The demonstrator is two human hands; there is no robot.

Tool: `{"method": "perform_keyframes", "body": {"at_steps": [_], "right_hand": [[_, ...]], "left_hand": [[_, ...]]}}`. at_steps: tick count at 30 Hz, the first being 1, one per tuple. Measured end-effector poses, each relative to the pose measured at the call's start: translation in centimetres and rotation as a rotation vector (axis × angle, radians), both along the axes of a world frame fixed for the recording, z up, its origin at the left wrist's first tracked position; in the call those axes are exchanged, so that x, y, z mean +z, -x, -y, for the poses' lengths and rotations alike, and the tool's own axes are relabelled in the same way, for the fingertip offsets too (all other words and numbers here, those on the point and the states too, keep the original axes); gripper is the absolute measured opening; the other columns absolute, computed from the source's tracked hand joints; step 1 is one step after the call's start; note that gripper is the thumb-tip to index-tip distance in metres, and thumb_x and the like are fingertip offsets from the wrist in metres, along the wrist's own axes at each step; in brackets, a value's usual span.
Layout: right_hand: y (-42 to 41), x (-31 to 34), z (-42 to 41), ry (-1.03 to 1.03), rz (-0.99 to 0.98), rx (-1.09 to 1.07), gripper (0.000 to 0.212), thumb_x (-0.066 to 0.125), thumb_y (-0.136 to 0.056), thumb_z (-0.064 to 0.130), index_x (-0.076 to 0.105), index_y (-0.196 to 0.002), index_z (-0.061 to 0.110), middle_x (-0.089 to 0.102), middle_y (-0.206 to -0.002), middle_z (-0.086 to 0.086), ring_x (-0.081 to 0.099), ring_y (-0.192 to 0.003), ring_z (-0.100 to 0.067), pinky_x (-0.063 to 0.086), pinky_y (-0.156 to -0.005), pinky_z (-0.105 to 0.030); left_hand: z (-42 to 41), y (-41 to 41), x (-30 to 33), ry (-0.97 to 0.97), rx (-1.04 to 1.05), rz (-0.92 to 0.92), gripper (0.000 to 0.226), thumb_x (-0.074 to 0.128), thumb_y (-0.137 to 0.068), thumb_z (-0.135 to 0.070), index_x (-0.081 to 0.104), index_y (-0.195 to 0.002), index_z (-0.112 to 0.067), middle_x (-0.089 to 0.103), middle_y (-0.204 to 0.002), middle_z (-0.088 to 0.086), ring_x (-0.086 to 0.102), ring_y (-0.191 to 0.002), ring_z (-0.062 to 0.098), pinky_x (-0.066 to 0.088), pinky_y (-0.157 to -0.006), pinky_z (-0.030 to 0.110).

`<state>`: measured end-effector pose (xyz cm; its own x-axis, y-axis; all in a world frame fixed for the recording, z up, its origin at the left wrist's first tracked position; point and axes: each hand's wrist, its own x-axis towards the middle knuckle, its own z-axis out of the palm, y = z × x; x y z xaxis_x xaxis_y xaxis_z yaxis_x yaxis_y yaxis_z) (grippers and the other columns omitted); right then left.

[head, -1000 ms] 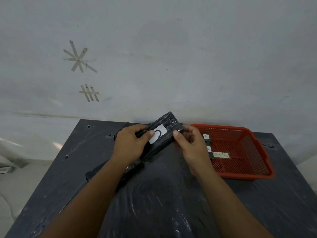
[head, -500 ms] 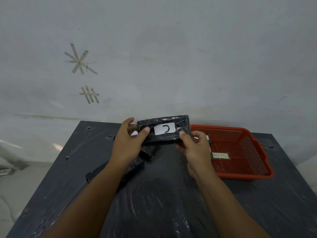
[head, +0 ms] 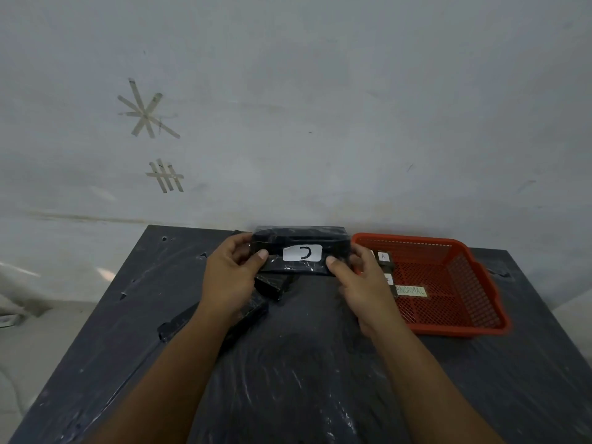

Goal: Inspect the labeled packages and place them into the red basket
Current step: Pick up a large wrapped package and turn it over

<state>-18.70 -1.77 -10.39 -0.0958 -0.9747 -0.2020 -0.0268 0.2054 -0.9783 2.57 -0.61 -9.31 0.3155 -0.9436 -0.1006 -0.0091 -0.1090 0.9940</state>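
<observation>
A black wrapped package (head: 333,245) with a white label marked "C" is held level above the table's far side, label facing me. My left hand (head: 229,277) grips its left end and my right hand (head: 365,283) grips its right end, thumbs on the front face. The red basket (head: 474,283) sits to the right on the table. Inside it, small dark labeled packages (head: 385,261) lie at its left side, partly hidden by my right hand, along with a pale tag (head: 411,290).
More black packages (head: 272,285) lie on the table under and left of my left hand, one long piece (head: 179,322) reaching toward the left edge. The table (head: 288,379) is covered in black plastic. A grey wall with tape marks (head: 145,115) stands behind.
The package was tilted on the table a second ago; both hands have lifted it, turned it level and raised it slightly, with the label facing me.
</observation>
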Motion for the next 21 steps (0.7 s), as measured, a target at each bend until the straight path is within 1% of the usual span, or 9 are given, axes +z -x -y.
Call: {"method": "perform_keyframes", "body": {"at_steps": [2, 4, 6, 8, 10, 12, 15, 18, 21], "right_hand": [[0.1, 0.4, 0.0, 0.019, 0.022, -0.001, 0.074, 0.077, -0.070, 0.067, 0.055, -0.136, 0.041, 0.060, -0.135, 0.010, 0.059, -0.128, -0.016, 0.051, -0.107, -0.051], [-0.1, 0.9, 0.0, 0.016, 0.049, -0.026, 0.087, 0.076, -0.063, 0.079, 0.057, -0.137, 0.038, 0.063, -0.135, 0.007, 0.061, -0.125, -0.015, 0.053, -0.104, -0.054], [-0.3, 0.9, 0.1, 0.019, 0.060, -0.055, 0.094, 0.075, -0.052, 0.088, 0.061, -0.131, 0.038, 0.067, -0.132, 0.005, 0.065, -0.122, -0.017, 0.055, -0.102, -0.055], [-0.3, 0.5, 0.2, 0.028, 0.069, -0.077, 0.094, 0.077, -0.052, 0.087, 0.063, -0.129, 0.036, 0.069, -0.129, 0.003, 0.067, -0.120, -0.020, 0.054, -0.102, -0.054], [-0.2, 0.5, 0.0, 0.054, 0.049, -0.067, 0.090, 0.079, -0.058, 0.082, 0.064, -0.131, 0.031, 0.070, -0.130, 0.002, 0.067, -0.120, -0.019, 0.054, -0.104, -0.052], [-0.3, 1.0, -0.3, 0.078, 0.009, -0.067, 0.077, 0.080, -0.070, 0.069, 0.064, -0.132, 0.027, 0.069, -0.129, 0.004, 0.066, -0.121, -0.016, 0.053, -0.105, -0.046], [-0.3, 0.9, -0.2, 0.091, 0.018, -0.064, 0.040, 0.080, -0.085, 0.038, 0.065, -0.121, 0.032, 0.068, -0.123, 0.006, 0.065, -0.117, -0.014, 0.053, -0.104, -0.039], [-0.3, 0.7, -0.1, 0.082, 0.024, -0.064, 0.042, 0.080, -0.084, 0.028, 0.064, -0.122, 0.034, 0.063, -0.128, -0.002, 0.064, -0.116, -0.019, 0.054, -0.102, -0.040], [0.0, 0.7, 0.0, 0.097, -0.011, -0.061, 0.047, 0.078, -0.089, 0.016, 0.059, -0.129, 0.031, 0.059, -0.130, -0.003, 0.062, -0.118, -0.021, 0.054, -0.100, -0.039]], "left_hand": [[-0.2, -0.1, 0.0, 0.010, -0.027, 0.010, 0.036, 0.073, -0.091, -0.011, 0.066, -0.120, -0.031, 0.072, -0.122, 0.002, 0.067, -0.117, 0.017, 0.053, -0.104, 0.044], [-0.4, 0.0, 0.1, 0.028, -0.029, 0.023, 0.041, 0.073, -0.091, -0.010, 0.065, -0.123, -0.033, 0.068, -0.127, -0.003, 0.060, -0.124, 0.012, 0.049, -0.108, 0.040], [-0.5, 0.1, 0.2, 0.039, -0.022, 0.019, 0.046, 0.075, -0.089, -0.009, 0.065, -0.129, -0.030, 0.069, -0.124, -0.009, 0.061, -0.120, 0.004, 0.050, -0.106, 0.036], [-0.6, 0.3, 0.5, 0.026, -0.047, -0.007, 0.048, 0.079, -0.086, -0.016, 0.065, -0.130, -0.029, 0.071, -0.117, -0.015, 0.063, -0.112, -0.003, 0.051, -0.101, 0.033], [-0.6, 0.4, 0.6, -0.019, -0.066, -0.020, 0.048, 0.082, -0.081, -0.037, 0.066, -0.126, -0.036, 0.071, -0.122, -0.011, 0.064, -0.117, 0.007, 0.051, -0.103, 0.039], [-0.5, 0.5, 0.8, -0.048, -0.036, -0.055, 0.036, 0.079, -0.080, -0.049, 0.068, -0.113, -0.039, 0.071, -0.119, -0.007, 0.067, -0.114, 0.014, 0.052, -0.103, 0.046], [0.0, 0.8, 0.9, -0.060, 0.035, -0.101, 0.025, 0.079, -0.083, -0.041, 0.069, -0.102, -0.030, 0.074, -0.106, -0.003, 0.071, -0.101, 0.017, 0.055, -0.099, 0.051], [0.1, 1.0, 0.9, -0.045, 0.024, -0.083, 0.026, 0.084, -0.078, -0.031, 0.068, -0.098, -0.027, 0.074, -0.105, 0.003, 0.073, -0.097, 0.020, 0.056, -0.097, 0.053], [-0.1, 1.1, 0.9, -0.045, 0.013, -0.061, 0.036, 0.086, -0.058, -0.048, 0.071, -0.089, -0.038, 0.074, -0.105, 0.002, 0.072, -0.102, 0.023, 0.055, -0.097, 0.054]]}}
